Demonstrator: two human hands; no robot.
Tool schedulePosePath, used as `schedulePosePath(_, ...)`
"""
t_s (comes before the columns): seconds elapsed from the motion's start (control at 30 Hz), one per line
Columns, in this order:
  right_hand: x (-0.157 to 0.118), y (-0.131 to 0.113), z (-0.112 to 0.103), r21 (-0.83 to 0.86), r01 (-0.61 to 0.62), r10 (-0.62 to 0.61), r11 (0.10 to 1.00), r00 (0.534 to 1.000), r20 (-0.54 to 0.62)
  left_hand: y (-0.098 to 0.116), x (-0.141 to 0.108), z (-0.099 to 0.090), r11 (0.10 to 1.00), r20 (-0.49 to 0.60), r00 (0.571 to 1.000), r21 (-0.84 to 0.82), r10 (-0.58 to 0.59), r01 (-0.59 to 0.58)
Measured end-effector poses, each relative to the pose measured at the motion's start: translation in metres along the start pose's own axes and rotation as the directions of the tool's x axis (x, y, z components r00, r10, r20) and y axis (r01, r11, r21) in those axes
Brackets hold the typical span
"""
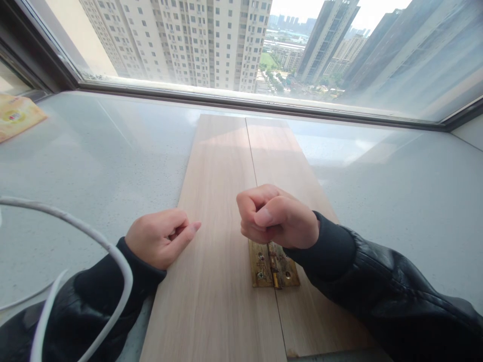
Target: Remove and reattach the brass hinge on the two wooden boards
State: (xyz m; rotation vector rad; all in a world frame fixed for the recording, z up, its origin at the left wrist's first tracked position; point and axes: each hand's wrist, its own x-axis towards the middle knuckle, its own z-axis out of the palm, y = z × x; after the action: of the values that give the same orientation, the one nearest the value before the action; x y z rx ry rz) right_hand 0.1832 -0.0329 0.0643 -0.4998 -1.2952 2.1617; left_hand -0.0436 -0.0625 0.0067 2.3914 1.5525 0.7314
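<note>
Gold and blotchy, the hinge lies flat over the line where the left board meets the right board. Two screws show in its left side. The right hand is curled into a ball above the hinge's far end; I cannot tell if something is tucked inside. The left hand is curled up too, thumb poking out, at the left board's outer edge. A white cord loops in front of the left sleeve.
</note>
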Motion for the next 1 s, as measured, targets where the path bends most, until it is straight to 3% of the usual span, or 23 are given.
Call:
schedulePosePath(0.1,-0.006,-0.002,0.005,-0.117,0.107,-0.130,0.987,0.968,-0.212,-0.001,0.000,0.000,1.000,0.001,1.000,0.001,0.007,-0.007)
schedulePosePath(0.17,-0.013,0.000,0.016,-0.362,0.104,-0.249,0.926,0.891,-0.380,-0.001,0.000,0.000,1.000,0.005,1.000,-0.004,0.005,-0.005)
schedulePosePath(0.23,-0.021,0.004,0.029,-0.446,0.112,-0.349,0.888,0.794,-0.498,-0.001,0.000,0.000,1.000,0.008,1.000,-0.003,-0.001,0.001)
schedulePosePath(0.33,-0.026,0.018,0.040,-0.525,0.153,-0.477,0.837,0.675,-0.563,0.000,0.000,0.000,1.000,0.011,1.000,0.005,-0.005,0.005)
schedulePosePath(0.43,-0.024,0.028,0.043,-0.550,0.237,-0.564,0.801,0.606,-0.560,0.000,0.000,0.000,1.000,0.014,1.000,0.003,-0.009,0.009)
schedulePosePath(0.47,-0.022,0.028,0.043,-0.540,0.260,-0.569,0.800,0.612,-0.549,0.000,-0.001,0.000,1.000,0.013,1.000,0.002,-0.012,0.012)
schedulePosePath(0.5,-0.020,0.025,0.041,-0.522,0.267,-0.552,0.810,0.647,-0.526,0.000,-0.001,-0.001,1.000,0.012,1.000,-0.001,-0.013,0.013)
schedulePosePath(0.53,-0.018,0.021,0.039,-0.490,0.260,-0.509,0.832,0.709,-0.489,0.000,-0.001,-0.001,1.000,0.012,1.000,-0.005,-0.013,0.013)
schedulePosePath(0.6,-0.014,0.008,0.031,-0.389,0.159,-0.297,0.907,0.898,-0.325,0.000,-0.001,-0.001,1.000,0.014,1.000,-0.013,-0.011,0.011)
schedulePosePath(0.63,-0.012,0.003,0.027,-0.329,0.116,-0.192,0.937,0.959,-0.209,0.000,-0.001,-0.001,1.000,0.014,1.000,-0.016,-0.010,0.010)
schedulePosePath(0.67,-0.011,-0.001,0.022,-0.249,0.081,-0.120,0.965,0.982,-0.148,0.000,-0.001,-0.001,1.000,0.013,1.000,-0.016,-0.010,0.010)
schedulePosePath(0.73,-0.010,-0.004,0.013,-0.067,0.114,-0.121,0.991,0.986,-0.113,0.000,0.000,-0.001,1.000,0.010,1.000,-0.009,-0.012,0.012)
schedulePosePath(0.8,-0.012,0.000,0.010,-0.051,0.171,-0.178,0.984,0.969,-0.173,0.000,0.000,-0.001,1.000,0.011,1.000,-0.003,-0.014,0.014)
schedulePosePath(0.93,-0.021,0.010,0.015,-0.439,0.238,-0.375,0.867,0.890,-0.258,0.000,0.000,-0.001,1.000,0.012,1.000,-0.009,-0.016,0.016)
schedulePosePath(1.0,-0.026,0.013,0.020,-0.541,0.237,-0.459,0.807,0.828,-0.322,0.000,0.000,-0.001,1.000,0.011,1.000,-0.012,-0.016,0.016)
